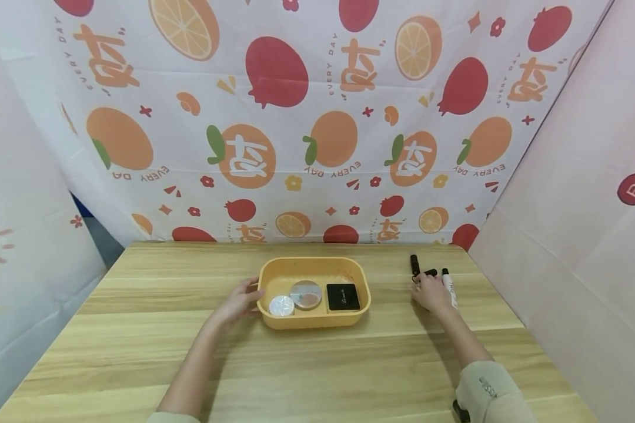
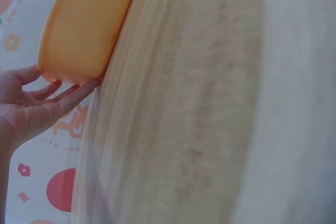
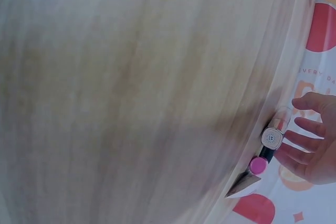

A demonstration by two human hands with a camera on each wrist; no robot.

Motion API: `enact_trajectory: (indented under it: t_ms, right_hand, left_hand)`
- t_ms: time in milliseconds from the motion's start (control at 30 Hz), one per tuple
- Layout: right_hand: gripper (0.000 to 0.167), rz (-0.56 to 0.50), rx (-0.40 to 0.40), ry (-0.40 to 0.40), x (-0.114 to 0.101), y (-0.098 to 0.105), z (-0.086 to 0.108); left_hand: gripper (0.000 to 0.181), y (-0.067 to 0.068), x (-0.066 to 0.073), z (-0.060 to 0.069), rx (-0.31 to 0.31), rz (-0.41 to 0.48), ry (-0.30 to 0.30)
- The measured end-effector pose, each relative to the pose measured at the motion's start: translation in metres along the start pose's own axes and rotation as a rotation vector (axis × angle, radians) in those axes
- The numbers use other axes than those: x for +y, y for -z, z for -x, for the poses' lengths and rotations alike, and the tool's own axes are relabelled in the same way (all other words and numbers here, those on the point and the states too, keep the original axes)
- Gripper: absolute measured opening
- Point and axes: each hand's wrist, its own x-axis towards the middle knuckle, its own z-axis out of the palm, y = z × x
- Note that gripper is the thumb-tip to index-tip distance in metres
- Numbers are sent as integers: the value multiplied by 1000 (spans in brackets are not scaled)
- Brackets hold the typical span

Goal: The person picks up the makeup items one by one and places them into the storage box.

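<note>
A yellow plastic bin [image 1: 312, 322] stands on the table. Inside it lie a round white compact [image 1: 281, 305], a round clear-lidded case [image 1: 306, 294] and a square black case [image 1: 343, 297]. At the bin's left end, my left hand [image 1: 243, 301] holds the rim, the thumb over it and the fingers against the outer wall. Farther right, my right hand [image 1: 433, 292] reaches among small cosmetic tubes, its fingers loosely bent. Close to those fingers lie a black tube [image 1: 414, 264], another black tube [image 1: 431, 272] and a white tube with a black cap [image 1: 448, 283]. Contact with them is unclear.
The wooden table [image 1: 317, 370] carries everything. A fruit-printed cloth [image 1: 296, 147] hangs along its back edge, and a pale cloth [image 1: 587, 205] hangs on the right. In the right wrist view, a pink round end [image 3: 258, 165] shows among the tubes.
</note>
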Motion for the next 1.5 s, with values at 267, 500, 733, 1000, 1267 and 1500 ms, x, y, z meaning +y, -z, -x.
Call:
enact_trajectory:
  t_ms: [267,500,733,1000,1267,1500]
  right_hand:
    - [42,-24,-29,-34,4,0,-8]
    - [38,-29,-40,-13,7,0,-13]
    - [32,-19,-25,-6,7,-3,-13]
    - [33,8,-45,-4,5,-4,-15]
    - [35,17,-33,-28,7,-7,-12]
    - [34,-8,-1,8,5,-8,-6]
  left_hand:
    - [53,-4,4,-1,3,8,12]
    - [53,-4,5,-4,20,4,20]
    - [52,-3,4,-5,31,10,21]
    - [53,-3,7,-4,31,11,24]
    - [53,-6,6,0,29,0,16]
    - [52,-6,1,2,38,-2,5]
